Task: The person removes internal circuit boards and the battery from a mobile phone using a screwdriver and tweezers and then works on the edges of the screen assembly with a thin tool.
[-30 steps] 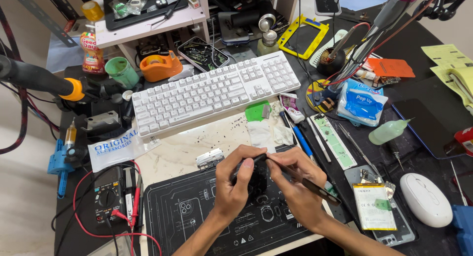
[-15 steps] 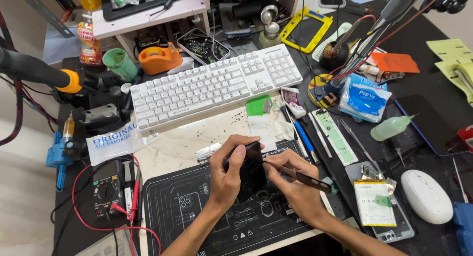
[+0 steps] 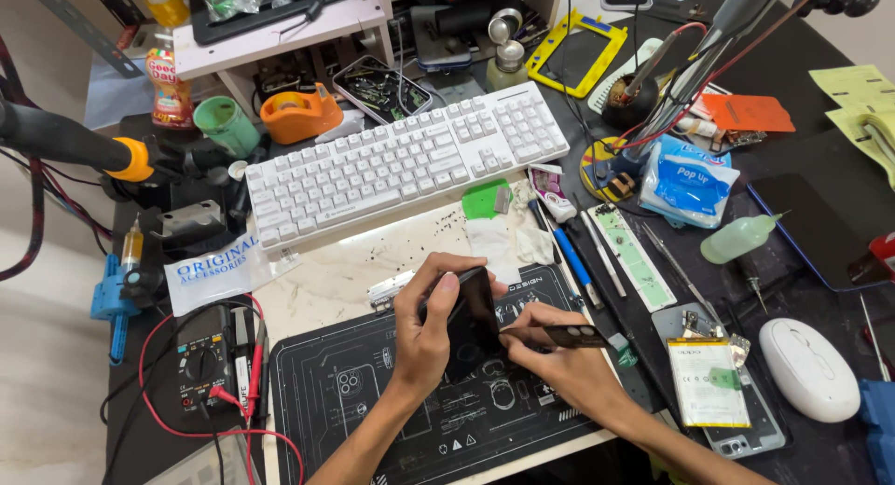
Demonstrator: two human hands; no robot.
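At frame centre, the left hand [image 3: 424, 340] gripped a slim black glass-faced phone [image 3: 471, 322] by its edges. The right hand [image 3: 550, 359] pinched a thin dark pry tool [image 3: 571, 335] against its side. It looked light, stiff and fragile, best held by the rim.

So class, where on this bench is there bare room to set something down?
Free: the pale patch between keyboard and black mat, and the mat's lower left, beside the multimeter. Crowded: everything right of the hands, around the battery and mouse.
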